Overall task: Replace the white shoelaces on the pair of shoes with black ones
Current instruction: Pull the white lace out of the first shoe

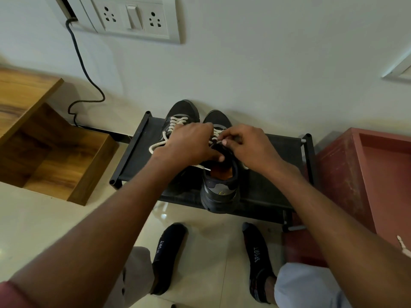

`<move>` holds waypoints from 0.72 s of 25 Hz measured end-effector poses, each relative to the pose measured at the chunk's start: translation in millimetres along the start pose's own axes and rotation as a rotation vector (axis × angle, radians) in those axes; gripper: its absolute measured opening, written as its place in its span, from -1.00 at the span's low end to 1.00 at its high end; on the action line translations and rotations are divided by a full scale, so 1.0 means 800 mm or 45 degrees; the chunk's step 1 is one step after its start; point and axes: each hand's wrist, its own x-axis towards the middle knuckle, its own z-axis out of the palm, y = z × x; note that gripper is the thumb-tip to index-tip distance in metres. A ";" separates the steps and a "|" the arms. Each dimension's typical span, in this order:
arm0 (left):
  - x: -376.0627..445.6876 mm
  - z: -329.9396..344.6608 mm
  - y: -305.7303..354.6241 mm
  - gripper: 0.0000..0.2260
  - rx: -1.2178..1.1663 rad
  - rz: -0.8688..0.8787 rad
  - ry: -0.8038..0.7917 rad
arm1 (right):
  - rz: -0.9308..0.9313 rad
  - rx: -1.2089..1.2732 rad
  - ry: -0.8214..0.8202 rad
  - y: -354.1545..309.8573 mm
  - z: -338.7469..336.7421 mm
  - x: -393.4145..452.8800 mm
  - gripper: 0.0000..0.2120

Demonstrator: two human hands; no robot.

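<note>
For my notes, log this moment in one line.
stage: unlacing | right hand: pinches white lace | left hand: on right shoe | rack

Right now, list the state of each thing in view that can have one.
Left shoe: on the rack, white lace still threaded, ends loose.
Right shoe: on the rack, white lace partly threaded.
Left hand: rests on the right shoe's tongue.
Right hand: pinches the white lace.
Rack: holds both shoes.
Switch: position unclear.
Sockets: nothing plugged in.

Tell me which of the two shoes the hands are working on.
The right-hand shoe, heel toward the camera; both hands are at its white lace. The left shoe sits untouched beside it.
</note>
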 end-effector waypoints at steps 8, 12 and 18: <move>0.007 0.019 -0.006 -0.31 -0.180 0.023 -0.098 | 0.062 -0.152 -0.054 0.002 0.000 0.026 -0.94; 0.009 0.018 -0.013 -0.38 -0.133 0.060 -0.145 | 0.425 0.646 0.050 -0.016 -0.035 0.032 -0.84; 0.011 0.027 -0.006 -0.53 -0.173 0.007 -0.051 | 0.074 -0.127 -0.106 0.001 -0.031 0.020 -0.94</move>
